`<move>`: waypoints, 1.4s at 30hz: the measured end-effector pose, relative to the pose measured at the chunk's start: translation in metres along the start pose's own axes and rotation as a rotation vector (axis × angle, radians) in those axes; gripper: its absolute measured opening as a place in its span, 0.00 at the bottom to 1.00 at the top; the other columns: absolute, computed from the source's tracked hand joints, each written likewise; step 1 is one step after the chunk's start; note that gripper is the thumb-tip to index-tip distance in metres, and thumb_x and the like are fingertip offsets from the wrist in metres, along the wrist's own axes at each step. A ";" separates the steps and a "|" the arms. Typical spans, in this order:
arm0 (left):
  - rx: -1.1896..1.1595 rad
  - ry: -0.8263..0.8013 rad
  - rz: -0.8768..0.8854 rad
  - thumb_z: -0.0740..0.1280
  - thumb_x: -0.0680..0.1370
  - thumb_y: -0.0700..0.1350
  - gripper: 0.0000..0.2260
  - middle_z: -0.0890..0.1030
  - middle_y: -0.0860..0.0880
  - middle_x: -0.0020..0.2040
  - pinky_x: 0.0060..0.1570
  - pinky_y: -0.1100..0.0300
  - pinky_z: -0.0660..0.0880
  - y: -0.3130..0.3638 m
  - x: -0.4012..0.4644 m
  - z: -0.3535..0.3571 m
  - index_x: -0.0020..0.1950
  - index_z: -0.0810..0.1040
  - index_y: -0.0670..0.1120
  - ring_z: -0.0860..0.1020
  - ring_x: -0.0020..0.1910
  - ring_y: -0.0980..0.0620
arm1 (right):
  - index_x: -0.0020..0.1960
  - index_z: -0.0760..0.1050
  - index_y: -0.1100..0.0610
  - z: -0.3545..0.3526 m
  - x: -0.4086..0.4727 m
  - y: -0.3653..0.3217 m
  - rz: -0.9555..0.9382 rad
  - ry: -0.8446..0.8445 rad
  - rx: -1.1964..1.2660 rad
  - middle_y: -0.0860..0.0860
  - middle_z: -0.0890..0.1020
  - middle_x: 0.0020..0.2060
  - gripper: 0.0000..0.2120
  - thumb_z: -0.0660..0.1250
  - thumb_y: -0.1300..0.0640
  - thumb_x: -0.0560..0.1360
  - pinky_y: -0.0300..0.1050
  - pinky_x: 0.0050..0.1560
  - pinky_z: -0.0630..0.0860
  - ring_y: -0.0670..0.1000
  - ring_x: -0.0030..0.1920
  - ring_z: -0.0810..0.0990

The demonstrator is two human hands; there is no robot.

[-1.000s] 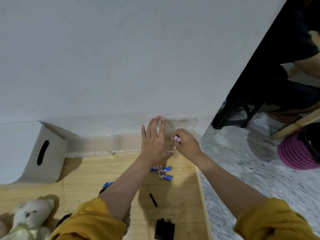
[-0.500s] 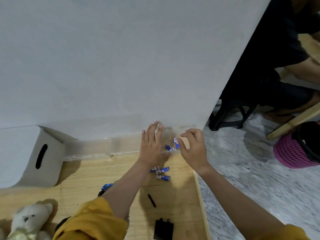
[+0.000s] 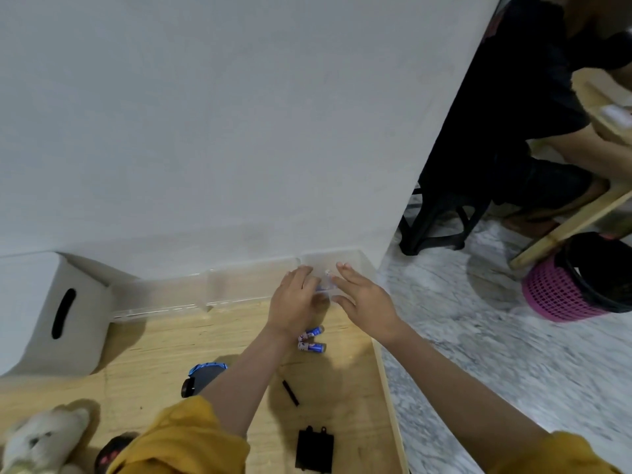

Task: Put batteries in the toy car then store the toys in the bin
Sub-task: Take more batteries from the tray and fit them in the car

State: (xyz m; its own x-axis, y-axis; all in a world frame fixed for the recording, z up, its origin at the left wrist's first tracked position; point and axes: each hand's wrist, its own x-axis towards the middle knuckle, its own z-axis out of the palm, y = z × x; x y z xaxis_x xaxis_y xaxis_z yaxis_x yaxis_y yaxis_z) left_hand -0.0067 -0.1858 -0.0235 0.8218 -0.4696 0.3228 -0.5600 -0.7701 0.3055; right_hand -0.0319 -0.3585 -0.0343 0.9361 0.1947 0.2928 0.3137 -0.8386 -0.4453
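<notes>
At the far right of the wooden tabletop (image 3: 154, 340), both hands reach to a clear plastic organizer box (image 3: 239, 285) that lies along the white wall (image 3: 239, 114). Left hand (image 3: 294, 302) lies flat with fingers straight and together, palm down over the box's right end; its grip is spread and holds nothing that can be seen. Right hand (image 3: 366, 299) is just beside it, fingers extended and loosely parted, thumb out to the near side, also clamped on nothing. Between the two hands, small blue and white batteries (image 3: 325, 285) show through the clear plastic; whether either hand touches them cannot be told.

Two more loose batteries (image 3: 312, 340), blue with white and red ends, lie on the wood just near of the left wrist. Nearer still lies a thin black screwdriver (image 3: 290, 392), and at the near edge a flat black battery cover (image 3: 314, 451). The toy car (image 3: 203, 374), dark with a blue trim, sits left of the left forearm, partly hidden by it. A grey bin (image 3: 51, 313) with a slot handle stands at the far left against the wall. A white teddy bear (image 3: 44, 439) lies at the near left corner. Both arms wear mustard-yellow sleeves (image 3: 184, 443).

On the floor to the right stands a pink basket (image 3: 554, 295).
</notes>
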 end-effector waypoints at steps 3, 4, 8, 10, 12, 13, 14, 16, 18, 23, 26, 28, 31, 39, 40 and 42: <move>0.038 -0.030 0.019 0.58 0.71 0.47 0.16 0.82 0.38 0.50 0.34 0.58 0.78 -0.006 0.001 0.002 0.42 0.81 0.39 0.81 0.44 0.40 | 0.57 0.80 0.54 0.004 0.002 -0.001 -0.039 0.022 -0.080 0.51 0.81 0.59 0.22 0.79 0.57 0.64 0.38 0.51 0.78 0.49 0.60 0.79; 0.052 -0.036 0.024 0.58 0.71 0.47 0.15 0.82 0.39 0.50 0.34 0.58 0.78 -0.007 0.001 0.003 0.42 0.82 0.40 0.81 0.45 0.40 | 0.55 0.81 0.54 0.005 0.003 -0.001 -0.051 0.047 -0.100 0.51 0.82 0.57 0.22 0.80 0.57 0.62 0.35 0.51 0.76 0.48 0.58 0.80; 0.079 0.019 0.056 0.58 0.72 0.46 0.15 0.82 0.38 0.49 0.36 0.57 0.78 -0.009 0.001 0.007 0.42 0.82 0.39 0.81 0.45 0.40 | 0.52 0.83 0.55 0.013 0.004 0.004 -0.138 0.151 -0.190 0.51 0.85 0.52 0.20 0.81 0.57 0.61 0.35 0.50 0.77 0.48 0.54 0.82; 0.090 0.051 0.073 0.59 0.73 0.45 0.14 0.82 0.38 0.48 0.40 0.57 0.78 -0.010 0.002 0.008 0.42 0.82 0.40 0.81 0.46 0.41 | 0.53 0.83 0.56 0.016 0.002 0.006 -0.176 0.179 -0.240 0.52 0.85 0.51 0.20 0.81 0.60 0.61 0.36 0.53 0.76 0.48 0.54 0.82; 0.094 0.050 0.093 0.59 0.73 0.43 0.12 0.82 0.39 0.48 0.46 0.55 0.76 -0.012 0.002 0.009 0.42 0.81 0.40 0.80 0.46 0.41 | 0.53 0.82 0.57 0.019 0.001 0.006 -0.180 0.190 -0.236 0.53 0.84 0.52 0.21 0.81 0.62 0.61 0.38 0.56 0.76 0.49 0.55 0.82; 0.087 0.025 0.091 0.60 0.73 0.42 0.11 0.82 0.39 0.49 0.47 0.54 0.76 -0.013 0.001 0.009 0.43 0.81 0.40 0.80 0.47 0.41 | 0.53 0.82 0.58 0.020 0.001 0.005 -0.174 0.190 -0.222 0.53 0.84 0.52 0.22 0.81 0.63 0.60 0.38 0.56 0.77 0.50 0.55 0.82; 0.070 -0.007 0.078 0.61 0.73 0.42 0.10 0.82 0.38 0.50 0.48 0.53 0.77 -0.014 0.000 0.008 0.44 0.80 0.40 0.80 0.48 0.40 | 0.53 0.82 0.58 0.018 0.001 0.003 -0.163 0.181 -0.208 0.53 0.84 0.52 0.23 0.81 0.64 0.59 0.38 0.55 0.77 0.50 0.55 0.82; 0.013 -0.092 0.019 0.67 0.71 0.39 0.08 0.81 0.38 0.54 0.50 0.48 0.79 -0.016 -0.002 0.006 0.48 0.80 0.40 0.80 0.51 0.38 | 0.54 0.82 0.58 0.014 0.001 0.000 -0.124 0.124 -0.205 0.53 0.83 0.54 0.25 0.82 0.64 0.58 0.38 0.53 0.78 0.50 0.56 0.81; -0.034 -0.190 -0.025 0.72 0.67 0.35 0.18 0.77 0.38 0.62 0.55 0.44 0.77 -0.015 -0.009 0.000 0.57 0.78 0.40 0.77 0.60 0.37 | 0.57 0.80 0.59 0.009 -0.003 -0.004 -0.119 0.069 -0.264 0.55 0.82 0.57 0.26 0.80 0.60 0.60 0.42 0.55 0.78 0.53 0.60 0.79; -0.208 -0.139 -0.244 0.65 0.76 0.40 0.28 0.57 0.45 0.77 0.73 0.49 0.51 -0.013 -0.060 -0.021 0.75 0.61 0.43 0.54 0.76 0.46 | 0.61 0.71 0.56 0.020 -0.029 -0.023 -0.258 0.024 -0.184 0.56 0.77 0.60 0.19 0.63 0.55 0.71 0.49 0.62 0.71 0.55 0.60 0.70; -0.276 -0.045 -0.442 0.63 0.77 0.47 0.25 0.58 0.47 0.76 0.72 0.45 0.49 -0.005 -0.107 -0.039 0.73 0.64 0.47 0.55 0.76 0.47 | 0.63 0.72 0.54 0.039 -0.040 -0.038 -0.244 -0.084 -0.108 0.54 0.78 0.60 0.20 0.60 0.49 0.73 0.47 0.58 0.73 0.53 0.59 0.72; -0.227 0.001 -0.541 0.60 0.75 0.55 0.25 0.60 0.47 0.75 0.71 0.39 0.52 -0.002 -0.138 -0.050 0.71 0.67 0.48 0.59 0.74 0.47 | 0.67 0.69 0.54 0.053 -0.041 -0.046 -0.194 -0.181 -0.060 0.54 0.76 0.63 0.24 0.60 0.47 0.73 0.48 0.61 0.71 0.54 0.62 0.72; -0.146 0.056 -0.683 0.61 0.73 0.57 0.27 0.63 0.45 0.74 0.68 0.36 0.57 -0.001 -0.180 -0.064 0.69 0.69 0.47 0.62 0.72 0.45 | 0.71 0.65 0.55 0.066 -0.035 -0.054 -0.087 -0.295 0.009 0.54 0.74 0.65 0.29 0.56 0.42 0.74 0.50 0.64 0.68 0.56 0.64 0.71; -0.231 0.023 -0.846 0.62 0.70 0.65 0.36 0.62 0.42 0.73 0.68 0.44 0.63 -0.021 -0.251 -0.075 0.74 0.62 0.51 0.59 0.72 0.43 | 0.49 0.76 0.56 0.087 -0.038 -0.060 -0.037 -0.134 -0.169 0.52 0.75 0.42 0.11 0.61 0.51 0.73 0.46 0.42 0.72 0.55 0.43 0.75; -0.251 0.006 -0.842 0.62 0.71 0.65 0.36 0.64 0.43 0.71 0.67 0.47 0.64 -0.022 -0.253 -0.075 0.75 0.60 0.53 0.62 0.71 0.44 | 0.48 0.76 0.56 0.086 -0.037 -0.061 -0.042 -0.146 -0.184 0.52 0.75 0.42 0.09 0.62 0.51 0.73 0.46 0.40 0.72 0.55 0.42 0.75; -0.301 -0.011 -0.832 0.61 0.72 0.65 0.36 0.70 0.46 0.64 0.63 0.52 0.67 -0.020 -0.252 -0.075 0.77 0.55 0.55 0.68 0.63 0.47 | 0.46 0.75 0.58 0.083 -0.036 -0.062 -0.042 -0.163 -0.184 0.53 0.76 0.40 0.08 0.64 0.52 0.74 0.45 0.37 0.73 0.55 0.40 0.76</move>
State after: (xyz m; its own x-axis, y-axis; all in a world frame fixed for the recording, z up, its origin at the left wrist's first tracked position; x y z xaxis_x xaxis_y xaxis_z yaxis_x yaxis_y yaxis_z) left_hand -0.2108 -0.0191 -0.0436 0.9754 0.1864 -0.1174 0.2168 -0.7184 0.6609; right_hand -0.0720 -0.2713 -0.0874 0.9409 0.2981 0.1605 0.3323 -0.9039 -0.2692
